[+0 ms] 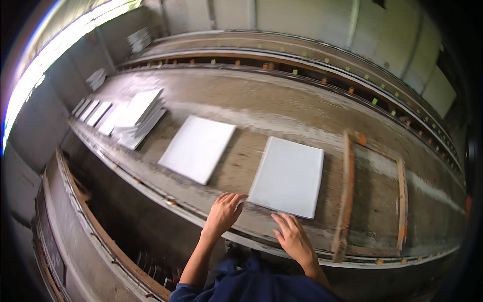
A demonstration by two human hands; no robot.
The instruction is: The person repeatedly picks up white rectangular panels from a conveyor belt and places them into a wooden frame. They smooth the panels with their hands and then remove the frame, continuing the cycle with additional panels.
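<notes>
A stack of white rectangular sheets or a thin white panel (288,173) lies flat on the long worktable in front of me. Close by its near left corner is my left hand (224,214), fingers stretched out; whether the fingertips touch that corner I cannot tell. Just below its near edge hovers my right hand (293,236), fingers spread and holding nothing. A second white panel (198,148) rests flat to the left, apart from both hands.
On the right a wooden frame (347,194) lies on the worktable (251,126). Piled white sheets (138,113) and several more white pieces sit at the left end. Long parallel tables with coloured tabs run behind, and another table (95,241) stands at lower left across a dark gap.
</notes>
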